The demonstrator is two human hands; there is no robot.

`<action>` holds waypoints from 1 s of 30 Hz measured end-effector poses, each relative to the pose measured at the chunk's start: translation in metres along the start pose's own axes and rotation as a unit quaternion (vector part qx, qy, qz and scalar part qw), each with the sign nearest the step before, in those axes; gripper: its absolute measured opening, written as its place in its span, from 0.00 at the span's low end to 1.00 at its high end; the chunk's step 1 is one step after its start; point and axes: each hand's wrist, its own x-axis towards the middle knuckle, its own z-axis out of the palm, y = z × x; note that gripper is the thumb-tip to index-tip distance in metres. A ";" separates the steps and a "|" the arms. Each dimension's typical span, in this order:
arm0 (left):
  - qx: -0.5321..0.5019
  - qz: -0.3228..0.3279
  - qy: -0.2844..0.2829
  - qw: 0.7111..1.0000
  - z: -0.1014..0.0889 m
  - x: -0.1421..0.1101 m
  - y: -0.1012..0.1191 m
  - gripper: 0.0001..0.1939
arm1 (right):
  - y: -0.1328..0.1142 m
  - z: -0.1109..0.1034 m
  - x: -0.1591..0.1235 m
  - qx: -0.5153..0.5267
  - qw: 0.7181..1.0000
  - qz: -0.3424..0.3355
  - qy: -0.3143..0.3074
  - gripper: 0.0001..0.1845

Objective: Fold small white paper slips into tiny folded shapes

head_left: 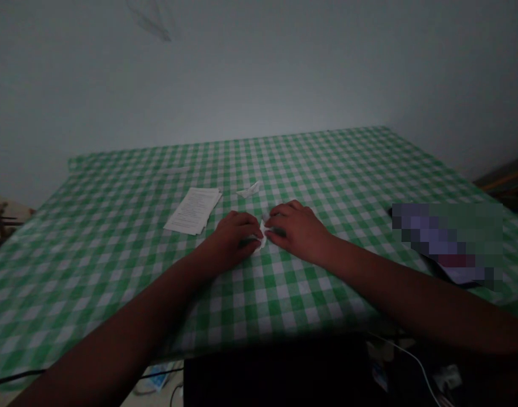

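Both of my hands rest on a table covered with a green and white checked cloth (309, 169). My left hand (233, 234) and my right hand (299, 229) meet in the middle, fingers curled and pinching a small white piece of paper (262, 233) between them. Most of that paper is hidden under the fingers. A stack of printed white sheets (194, 210) lies just left of my left hand. Beyond the hands sits a small folded white scrap (249, 190).
A blurred-out flat object (449, 243) lies on the cloth at the right. A plain wall stands behind the table. Below the front edge, in the dark, are cables (411, 356) and small items.
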 end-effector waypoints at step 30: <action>-0.054 0.010 -0.076 0.996 -0.016 -0.004 -0.004 0.23 | 0.001 0.005 0.008 0.000 1.000 -0.007 0.018 0.13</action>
